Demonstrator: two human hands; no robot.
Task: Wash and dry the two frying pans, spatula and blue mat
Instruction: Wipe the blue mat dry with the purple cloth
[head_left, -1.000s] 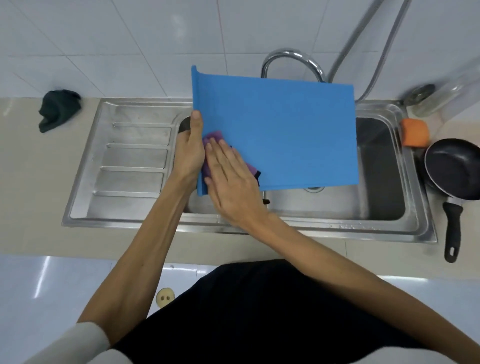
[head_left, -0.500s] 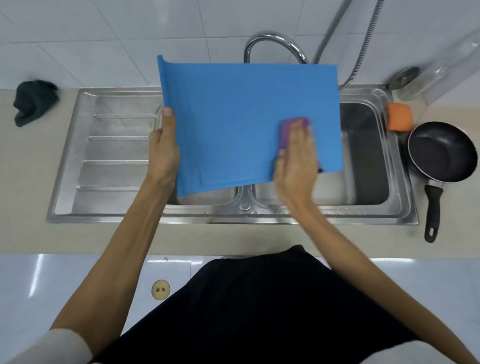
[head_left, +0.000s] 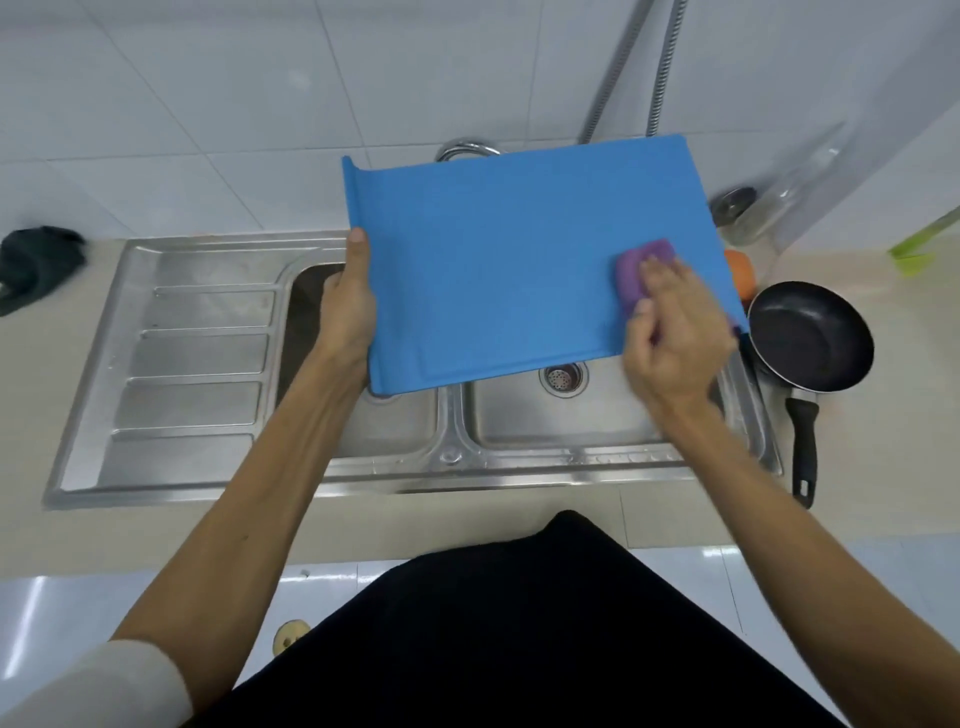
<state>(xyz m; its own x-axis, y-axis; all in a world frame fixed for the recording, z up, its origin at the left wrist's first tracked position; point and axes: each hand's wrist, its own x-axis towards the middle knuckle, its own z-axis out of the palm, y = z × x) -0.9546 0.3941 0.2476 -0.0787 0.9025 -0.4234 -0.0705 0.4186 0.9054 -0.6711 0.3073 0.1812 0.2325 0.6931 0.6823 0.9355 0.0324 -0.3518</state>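
The blue mat (head_left: 498, 260) is held flat and tilted above the double sink (head_left: 597, 431). My left hand (head_left: 348, 306) grips its left edge, thumb on top. My right hand (head_left: 675, 332) presses a purple sponge (head_left: 641, 267) onto the mat near its right edge. One black frying pan (head_left: 810, 338) rests on the counter right of the sink, its handle pointing toward me. A second pan and the spatula are not visible.
The steel draining board (head_left: 192, 358) lies left of the basins. A dark cloth (head_left: 36, 265) sits on the counter at far left. An orange item (head_left: 740, 273), a glass jar (head_left: 753, 213) and a green object (head_left: 919, 249) stand at the right. The tap (head_left: 467, 150) rises behind the mat.
My right hand has swept the sponge from the mat's left edge across to its right side. The mat stays in my left hand; the camera view has shifted.
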